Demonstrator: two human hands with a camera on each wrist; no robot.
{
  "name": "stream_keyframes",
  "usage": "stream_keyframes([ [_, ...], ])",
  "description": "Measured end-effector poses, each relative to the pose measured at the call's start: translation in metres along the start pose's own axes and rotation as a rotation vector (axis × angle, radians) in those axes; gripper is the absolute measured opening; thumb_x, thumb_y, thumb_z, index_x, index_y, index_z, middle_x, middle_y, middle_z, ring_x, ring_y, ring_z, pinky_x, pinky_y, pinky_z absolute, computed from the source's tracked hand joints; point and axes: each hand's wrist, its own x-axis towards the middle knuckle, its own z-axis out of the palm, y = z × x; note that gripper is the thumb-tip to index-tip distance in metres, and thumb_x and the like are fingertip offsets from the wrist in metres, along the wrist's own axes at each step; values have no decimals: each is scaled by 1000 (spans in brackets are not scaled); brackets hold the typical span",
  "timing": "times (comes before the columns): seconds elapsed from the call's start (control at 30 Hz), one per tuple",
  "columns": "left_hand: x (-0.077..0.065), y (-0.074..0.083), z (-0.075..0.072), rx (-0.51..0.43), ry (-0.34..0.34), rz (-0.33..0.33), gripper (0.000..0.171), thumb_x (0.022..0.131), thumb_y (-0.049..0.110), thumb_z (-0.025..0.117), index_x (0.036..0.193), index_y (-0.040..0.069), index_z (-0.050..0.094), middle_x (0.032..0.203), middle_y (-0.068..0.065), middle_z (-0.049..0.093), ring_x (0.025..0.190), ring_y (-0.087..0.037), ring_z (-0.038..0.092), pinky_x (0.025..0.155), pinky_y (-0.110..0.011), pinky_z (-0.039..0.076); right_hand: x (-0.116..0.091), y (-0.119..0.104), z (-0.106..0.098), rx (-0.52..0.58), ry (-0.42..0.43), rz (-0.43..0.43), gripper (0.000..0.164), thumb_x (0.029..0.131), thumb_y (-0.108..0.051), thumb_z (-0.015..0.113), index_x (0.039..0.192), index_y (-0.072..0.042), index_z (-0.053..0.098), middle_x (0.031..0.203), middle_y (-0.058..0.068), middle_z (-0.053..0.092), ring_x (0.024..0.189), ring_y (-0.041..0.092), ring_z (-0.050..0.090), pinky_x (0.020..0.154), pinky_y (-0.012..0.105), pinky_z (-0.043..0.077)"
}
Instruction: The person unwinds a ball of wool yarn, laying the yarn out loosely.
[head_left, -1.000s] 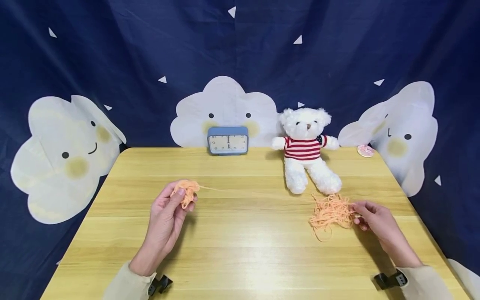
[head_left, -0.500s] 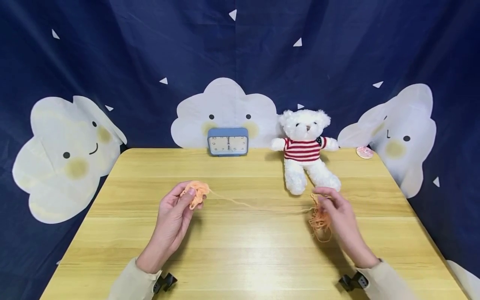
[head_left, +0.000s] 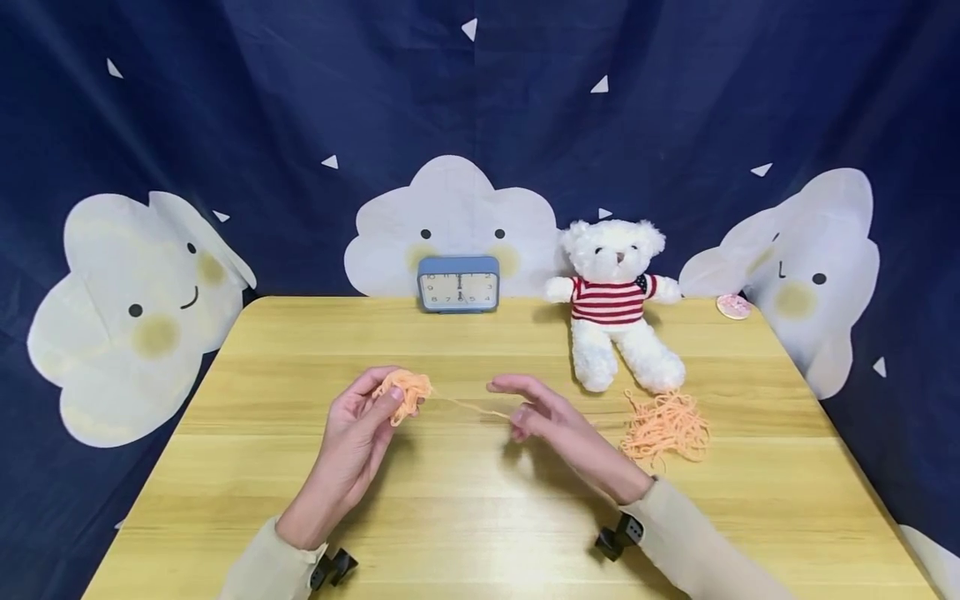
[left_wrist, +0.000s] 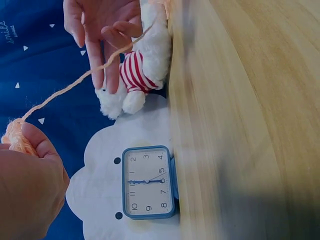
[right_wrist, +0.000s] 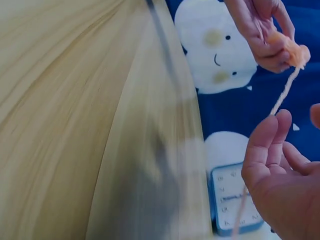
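Observation:
My left hand is raised over the wooden table and grips a small wad of orange yarn in its fingertips. A single orange strand runs from the wad to my right hand, which pinches it about a hand's width to the right with the other fingers stretched out. In the left wrist view the strand crosses the right hand's fingers. In the right wrist view the strand leads up to the wad. A loose tangle of orange yarn lies on the table to the right.
A white teddy bear in a red striped jumper sits at the back right, just behind the tangle. A blue clock stands at the back middle. A small pink round thing lies at the far right corner. A dark cloud-print backdrop hangs behind.
My right hand left the loose tangle at the right and moved left along the strand, close to the left hand. The left hand with the wad drifted slightly right.

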Motion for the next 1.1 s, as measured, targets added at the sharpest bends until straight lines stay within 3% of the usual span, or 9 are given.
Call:
stream_keyframes([
  [0.1, 0, -1, 0, -4, -5, -2, 22, 108, -7, 60, 125, 2, 70, 124, -12, 68, 106, -15, 70, 87, -25, 63, 3, 1, 5, 10, -54, 23, 56, 106, -7, 60, 159, 0, 47, 155, 21, 55, 104, 32, 65, 94, 37, 59],
  [0.23, 0, -1, -1, -5, -6, -4, 23, 108, -8, 61, 128, 0, 69, 125, -13, 68, 107, -15, 70, 88, -26, 63, -1, 1, 7, 38, -80, 79, 54, 106, -10, 67, 156, 1, 51, 134, 28, 64, 103, 31, 66, 91, 37, 60],
  [0.33, 0, -2, -3, -10, -10, -1, 27, 106, -10, 61, 131, -1, 68, 126, -12, 68, 108, -15, 70, 89, -25, 62, -7, -1, 4, 31, -56, 98, 46, 104, -12, 72, 147, 1, 61, 119, 27, 67, 100, 26, 67, 89, 34, 60],
  [0.43, -1, -1, -4, -12, -19, -4, 31, 105, -12, 61, 134, -2, 67, 124, -10, 68, 106, -14, 69, 86, -23, 62, -14, -4, -2, -22, -21, 81, 31, 105, -15, 72, 132, 2, 70, 107, 17, 70, 92, 21, 65, 84, 30, 60],
  [0.57, -1, 0, -6, -5, -36, -16, 35, 105, -11, 61, 139, -3, 63, 119, -8, 66, 101, -14, 65, 79, -20, 60, -26, -9, -15, -89, 54, 22, 22, 109, -15, 66, 117, 4, 72, 94, 8, 68, 84, 20, 64, 77, 29, 59],
  [0.73, -3, 0, -11, -4, -48, -9, 40, 105, -12, 59, 144, -4, 60, 117, -6, 69, 100, -13, 67, 81, -21, 60, -40, -16, -31, -78, 183, -70, 20, 111, -10, 62, 112, 8, 70, 89, 10, 66, 81, 15, 62, 75, 29, 59],
  [0.9, -3, -1, -15, -61, -81, 19, 39, 105, -14, 54, 141, -4, 61, 117, -8, 73, 101, -14, 71, 82, -24, 63, -49, -21, -43, 36, 280, -171, 18, 112, -2, 56, 106, 3, 73, 85, 1, 64, 78, 10, 59, 70, 23, 55],
  [1.1, -3, -1, -17, -117, -107, 13, 36, 106, -13, 54, 141, -5, 60, 119, -11, 68, 99, -19, 72, 78, -29, 65, -58, -29, -53, 192, 358, -255, 26, 113, 4, 51, 104, -3, 74, 85, 0, 64, 76, 10, 57, 68, 22, 52],
])
